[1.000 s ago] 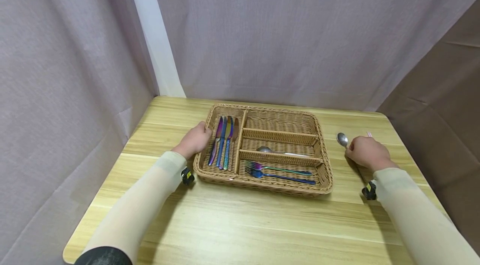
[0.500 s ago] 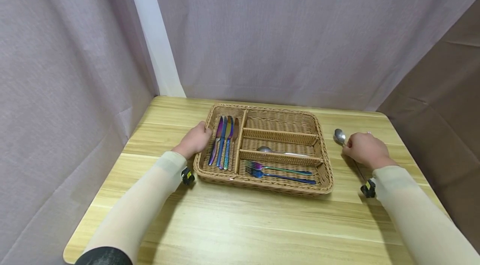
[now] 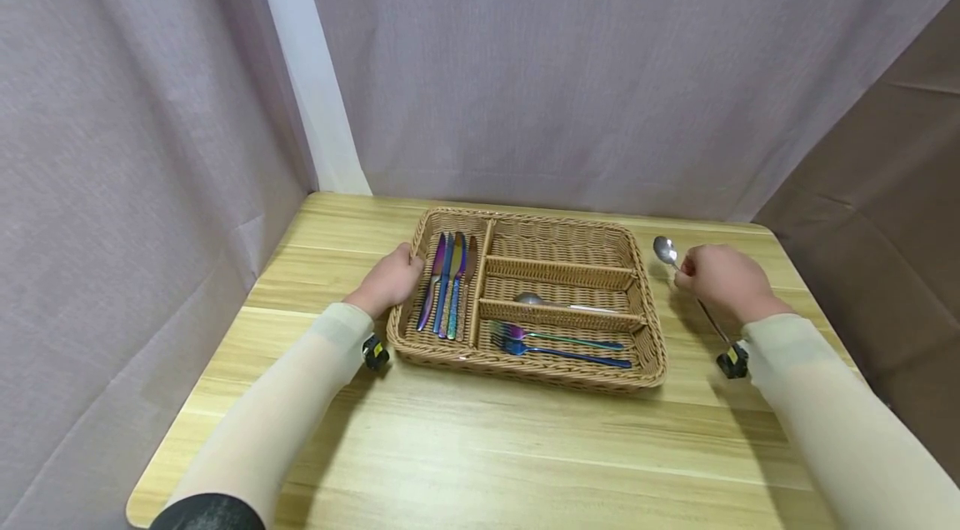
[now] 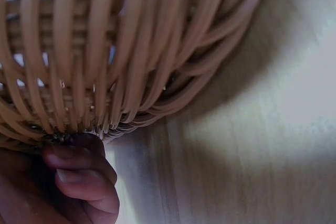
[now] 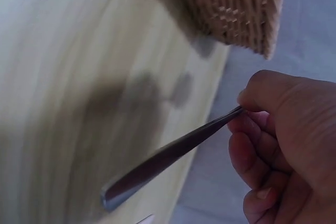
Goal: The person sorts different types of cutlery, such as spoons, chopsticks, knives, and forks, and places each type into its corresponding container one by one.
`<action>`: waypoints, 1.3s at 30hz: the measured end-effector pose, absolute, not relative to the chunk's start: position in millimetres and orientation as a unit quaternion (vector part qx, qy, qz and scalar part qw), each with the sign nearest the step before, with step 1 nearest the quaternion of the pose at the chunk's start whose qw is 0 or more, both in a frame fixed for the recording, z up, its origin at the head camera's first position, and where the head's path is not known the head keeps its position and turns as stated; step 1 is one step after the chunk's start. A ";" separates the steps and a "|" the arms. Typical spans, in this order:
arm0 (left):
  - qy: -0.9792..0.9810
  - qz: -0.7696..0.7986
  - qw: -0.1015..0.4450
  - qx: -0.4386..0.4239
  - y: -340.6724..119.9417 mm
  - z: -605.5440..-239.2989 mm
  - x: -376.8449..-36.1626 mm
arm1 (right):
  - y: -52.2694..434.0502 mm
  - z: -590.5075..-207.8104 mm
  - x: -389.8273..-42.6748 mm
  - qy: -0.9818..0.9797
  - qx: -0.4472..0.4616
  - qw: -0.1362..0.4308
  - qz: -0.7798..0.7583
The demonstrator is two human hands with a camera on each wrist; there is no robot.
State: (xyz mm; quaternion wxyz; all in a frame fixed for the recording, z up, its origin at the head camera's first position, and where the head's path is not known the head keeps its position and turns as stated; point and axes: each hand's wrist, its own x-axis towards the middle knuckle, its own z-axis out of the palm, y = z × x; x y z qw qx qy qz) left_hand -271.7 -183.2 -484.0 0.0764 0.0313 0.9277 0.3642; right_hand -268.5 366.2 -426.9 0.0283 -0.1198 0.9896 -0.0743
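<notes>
Spoon (image 3: 664, 250) sits pinched in the right hand (image 3: 720, 282), lifted off the bench (image 3: 480, 447) just right of the basket's far right corner, bowl up and pointing toward the basket (image 3: 648, 322). In the right wrist view the thumb and curled fingers (image 5: 262, 156) clamp the handle (image 5: 168, 158), whose free end slants down over the wood and casts a shadow there.

Nearest the person, both sleeves (image 3: 277, 413) reach forward across the bench. The left hand (image 3: 390, 280) rests against the basket's left wall; its grip is closed on the rim, thumb at the top edge, and the left wrist view shows curled fingers (image 4: 84, 177) tucked under the woven wall (image 4: 105, 51) where it meets the bench.

Inside the basket, the front right compartment holds two forks (image 3: 558, 347), blue and purple, lying lengthwise. The middle right compartment behind it holds one silver spoon (image 3: 532, 299). The rear right compartment shows only wicker. The long left compartment holds four knives (image 3: 447, 284) side by side, iridescent, handles toward the person.

Beyond the bench hang grey curtains (image 3: 562, 55), with a brown one (image 3: 885, 138) at the right.
</notes>
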 end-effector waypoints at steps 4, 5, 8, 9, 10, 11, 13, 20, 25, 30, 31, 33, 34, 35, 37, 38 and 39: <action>0.928 0.364 0.077 0.031 -183.3 -484.0 -271.7 | 354.3 -417.7 -268.1 0.988 -0.135 0.017 -0.074; 0.928 0.364 0.077 0.031 -183.3 -483.9 -271.7 | 351.3 -416.0 -267.7 0.987 -0.139 0.012 -0.075; 0.926 0.368 0.078 0.030 -183.0 -483.9 -271.5 | 342.5 -410.5 -266.1 0.986 -0.150 -0.006 -0.079; 0.925 0.370 0.078 0.029 -182.8 -483.8 -271.6 | 339.4 -408.5 -265.7 0.985 -0.152 -0.011 -0.081; 0.924 0.372 0.080 0.029 -182.8 -483.8 -271.4 | 336.5 -406.3 -265.5 0.984 -0.155 -0.017 -0.083; 0.924 0.373 0.080 0.028 -182.6 -483.6 -271.2 | 333.5 -403.8 -265.6 0.983 -0.159 -0.023 -0.084; 0.923 0.375 0.081 0.027 -182.6 -483.5 -270.9 | 326.5 -397.8 -266.4 0.982 -0.166 -0.036 -0.087; 0.924 0.372 0.078 0.030 -184.0 -484.5 -272.2 | 298.8 -375.6 -268.1 0.975 -0.197 -0.060 -0.081; 0.920 0.382 0.086 0.025 -183.4 -484.7 -271.7 | 280.7 -366.8 -264.9 0.973 -0.211 -0.052 -0.079; 0.915 0.392 0.090 0.023 -183.4 -485.6 -271.9 | 259.9 -358.7 -257.1 0.966 -0.238 -0.070 -0.074; 0.915 0.393 0.090 0.023 -183.6 -485.8 -272.1 | 255.4 -357.8 -255.8 0.964 -0.246 -0.075 -0.071; 0.914 0.394 0.090 0.023 -183.9 -486.2 -272.4 | 246.8 -356.7 -253.3 0.958 -0.266 -0.080 -0.066; 0.915 0.393 0.090 0.024 -184.2 -486.2 -272.6 | 242.8 -356.3 -252.0 0.956 -0.275 -0.081 -0.063; 0.915 0.392 0.089 0.024 -184.3 -486.2 -272.6 | 239.1 -356.5 -251.2 0.953 -0.285 -0.082 -0.061; 0.915 0.392 0.089 0.025 -184.5 -486.4 -272.7 | 232.7 -357.5 -250.4 0.949 -0.299 -0.080 -0.055; 0.917 0.388 0.088 0.027 -184.7 -486.4 -272.9 | 230.2 -358.6 -250.6 0.948 -0.305 -0.079 -0.050; 0.918 0.386 0.087 0.029 -184.8 -486.5 -273.1 | 227.9 -359.9 -251.0 0.946 -0.310 -0.077 -0.047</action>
